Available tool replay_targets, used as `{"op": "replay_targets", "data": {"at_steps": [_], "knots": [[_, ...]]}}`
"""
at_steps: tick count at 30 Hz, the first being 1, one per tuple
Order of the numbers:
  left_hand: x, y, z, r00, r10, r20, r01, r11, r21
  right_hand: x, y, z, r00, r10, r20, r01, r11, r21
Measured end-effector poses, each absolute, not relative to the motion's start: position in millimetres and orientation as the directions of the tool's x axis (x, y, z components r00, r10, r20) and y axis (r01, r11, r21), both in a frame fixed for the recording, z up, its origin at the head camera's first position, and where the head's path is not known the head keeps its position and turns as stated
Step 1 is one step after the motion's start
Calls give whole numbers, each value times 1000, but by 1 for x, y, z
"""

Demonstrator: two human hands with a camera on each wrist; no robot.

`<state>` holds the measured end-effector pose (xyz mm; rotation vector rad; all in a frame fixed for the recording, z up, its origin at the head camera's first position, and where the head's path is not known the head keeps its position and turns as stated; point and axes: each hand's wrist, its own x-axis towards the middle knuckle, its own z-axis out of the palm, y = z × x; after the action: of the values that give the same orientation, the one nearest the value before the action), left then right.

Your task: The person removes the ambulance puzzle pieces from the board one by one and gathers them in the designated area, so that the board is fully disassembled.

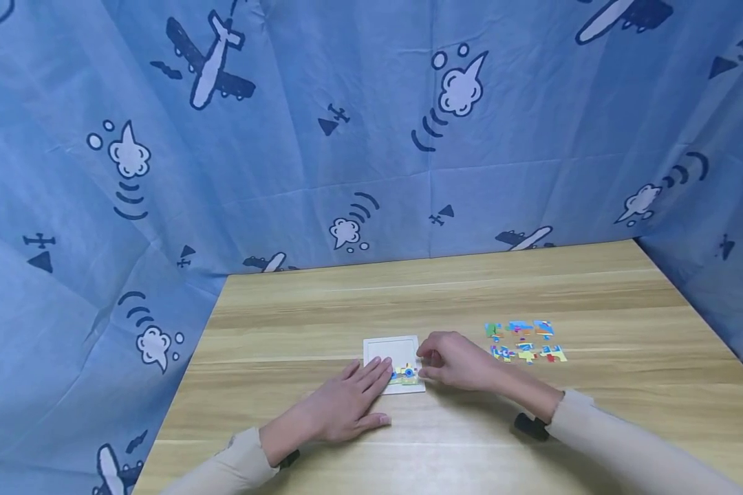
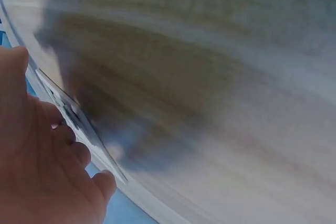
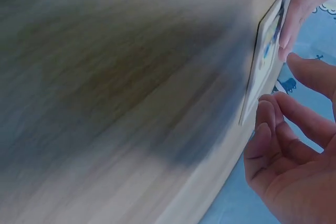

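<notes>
A white puzzle tray (image 1: pixel 396 349) lies flat on the table, with colourful puzzle pieces (image 1: pixel 408 372) fitted along its lower part. My left hand (image 1: pixel 343 409) rests on the tray's left side, fingers straight, covering part of those pieces. By the tray's right edge is my right hand (image 1: pixel 461 362). In the right wrist view its thumb stands apart from the bent fingers (image 3: pixel 268 111), and no piece shows between them. The left wrist view catches the tray edge-on beneath the left fingers (image 2: pixel 80 153).
Several loose puzzle pieces (image 1: pixel 526 353) lie in two rows on the wooden table (image 1: pixel 297 316), right of the right hand. A blue curtain (image 1: pixel 384 137) printed with planes surrounds the table at the back and sides.
</notes>
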<state>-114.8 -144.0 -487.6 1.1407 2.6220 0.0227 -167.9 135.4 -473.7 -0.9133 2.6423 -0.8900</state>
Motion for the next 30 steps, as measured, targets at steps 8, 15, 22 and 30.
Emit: {"op": "replay_targets", "data": {"at_steps": [8, 15, 22, 30], "knots": [[-112, -149, -493, -646, 717, -261, 711, 690, 134, -170, 118, -483, -741, -671, -3, -537, 595, -598], [-108, -148, -493, -649, 718, -252, 715, 689, 120, -165, 112, -487, -755, -656, -10, -532, 621, -576], [-107, -146, -493, -654, 715, -247, 719, 689, 92, -165, 113, -488, -764, -644, -25, -514, 632, -580], [-109, -142, -492, -658, 716, -234, 724, 687, 68, -166, 114, -485, -765, -644, 1, -535, 634, -559]]}}
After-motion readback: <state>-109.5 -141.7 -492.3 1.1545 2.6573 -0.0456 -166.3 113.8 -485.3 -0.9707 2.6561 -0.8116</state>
